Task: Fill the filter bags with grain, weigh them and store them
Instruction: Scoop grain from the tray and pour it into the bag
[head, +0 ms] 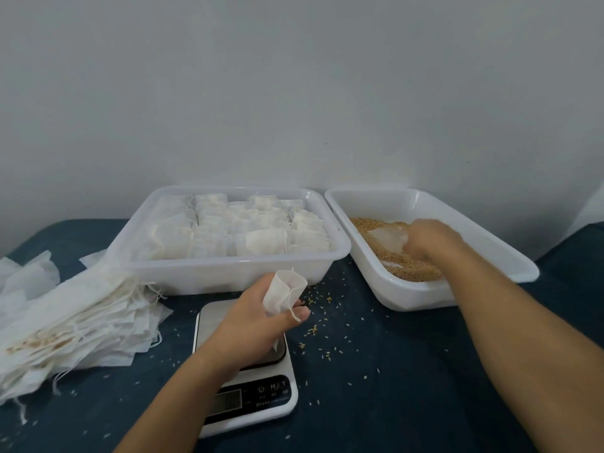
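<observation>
Head view: we see the left hand [258, 317] pinching an empty filter bag [283, 291] mouth-up above the scale [248, 371], ready for filling; the right hand [428, 238], blurred, digs into the grain [408, 273] in its tray [425, 295]; its grip we cannot tell.

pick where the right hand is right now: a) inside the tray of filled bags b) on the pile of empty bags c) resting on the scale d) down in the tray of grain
d: the right hand is down in the tray of grain, amid the grain, while the left hand holds an open filter bag above the scale.
</observation>
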{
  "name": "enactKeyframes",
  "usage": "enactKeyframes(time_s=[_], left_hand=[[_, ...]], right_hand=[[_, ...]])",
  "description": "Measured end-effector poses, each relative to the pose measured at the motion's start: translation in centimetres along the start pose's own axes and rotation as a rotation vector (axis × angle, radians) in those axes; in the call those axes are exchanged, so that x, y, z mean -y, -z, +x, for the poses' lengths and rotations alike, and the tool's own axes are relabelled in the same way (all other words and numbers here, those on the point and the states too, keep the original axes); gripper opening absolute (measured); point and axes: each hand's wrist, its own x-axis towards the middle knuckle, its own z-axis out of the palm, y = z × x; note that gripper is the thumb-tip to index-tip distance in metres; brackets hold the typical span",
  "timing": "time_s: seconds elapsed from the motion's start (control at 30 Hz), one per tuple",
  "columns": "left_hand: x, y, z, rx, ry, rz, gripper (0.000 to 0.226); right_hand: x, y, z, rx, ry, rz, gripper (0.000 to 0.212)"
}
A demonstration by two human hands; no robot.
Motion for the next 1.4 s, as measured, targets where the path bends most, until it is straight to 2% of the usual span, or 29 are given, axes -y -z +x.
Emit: enactKeyframes(time_s=[0.07,0.17,0.27,0.33,0.43,0.5,0.67,0.83,0.93,1.07,1.23,1.4], left_hand=[[0.0,0.1,0.0,-0.009,0.003,0.004,0.029],[-0.2,0.1,0.0,-0.022,-0.007,0.002,0.026],[-0.3,-0.1,-0.1,-0.027,-0.018,0.006,0.026],[-0.3,-0.3,-0.1,-0.026,-0.008,0.003,0.027],[-0.3,-0.4,0.0,-0.016,-0.005,0.008,0.028],[-0.2,-0.3,0.0,-0.003,-0.007,0.01,0.028],[0.0,0.0,0.1,0.008,-0.012,0.004,0.028],[0.0,0.0,0.0,0.025,-0.009,0.008,0.032],[0.0,0.0,-0.1,0.035,-0.015,-0.043,0.026],[0.0,0.3,0.0,0.03,-0.022,-0.086,0.02],[0.3,0.5,0.1,0.033,-0.036,-0.107,0.021],[0.4,0.5,0.4,-0.036,-0.008,-0.116,0.027]], right_hand=[[-1.6,1.3,0.2,-0.045,-0.083,-0.097,0.003],[-4.1,2.5,0.9,-0.033,-0.198,-0.208,0.019],[-5.6,2.2,0.8,-0.007,-0.274,-0.295,0.017],[-5.8,1.3,0.4,-0.04,-0.252,-0.357,0.006],[-4.9,-0.1,-0.3,-0.058,-0.164,-0.398,0.022],[-4.4,-0.8,-0.2,-0.092,-0.097,-0.381,0.021],[-3.4,-1.4,0.7,-0.106,-0.071,-0.084,0.017],[-1.9,-1.6,1.7,0.082,0.106,0.185,0.02],[-0.9,-2.2,1.8,0.113,0.166,0.304,0.023],[0.0,-3.2,2.3,0.145,0.15,0.511,0.021],[0.9,-3.8,3.0,0.144,0.1,0.639,0.02],[0.6,-3.6,3.4,0.021,-0.023,0.811,0.024]])
